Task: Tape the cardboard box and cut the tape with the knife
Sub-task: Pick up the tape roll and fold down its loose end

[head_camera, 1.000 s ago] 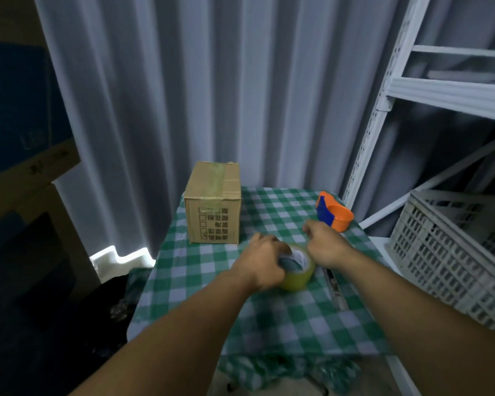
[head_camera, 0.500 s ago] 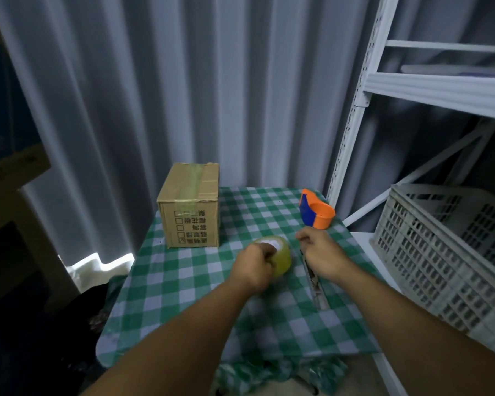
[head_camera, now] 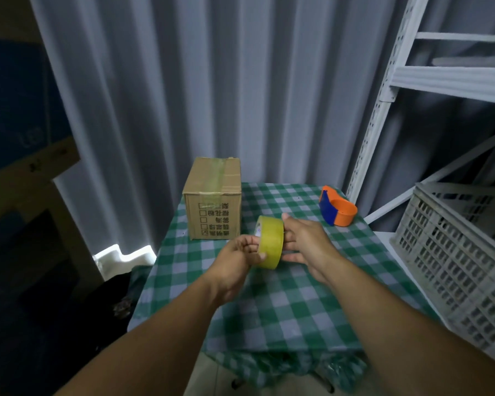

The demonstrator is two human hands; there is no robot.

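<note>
The roll of yellow tape (head_camera: 270, 242) is held on edge above the worktop (head_camera: 283, 304), just in front of the cardboard box (head_camera: 213, 205), which sits at the back left corner with old tape already running over its top seam. The left hand (head_camera: 236, 260) has its grip clamped on the roll, fingers curled round the near rim. The right hand (head_camera: 306, 242) rests against the roll's far side with fingers spread and not closed on it. The step in hand looks like finding the free end of the tape. To do it well, the left hand should keep the roll steady while a right fingernail runs round the outer face until it catches the edge, then peels a short tab squarely so it does not split. No knife can be seen here. An orange and blue tape dispenser (head_camera: 337, 210) lies well apart at the back right.
</note>
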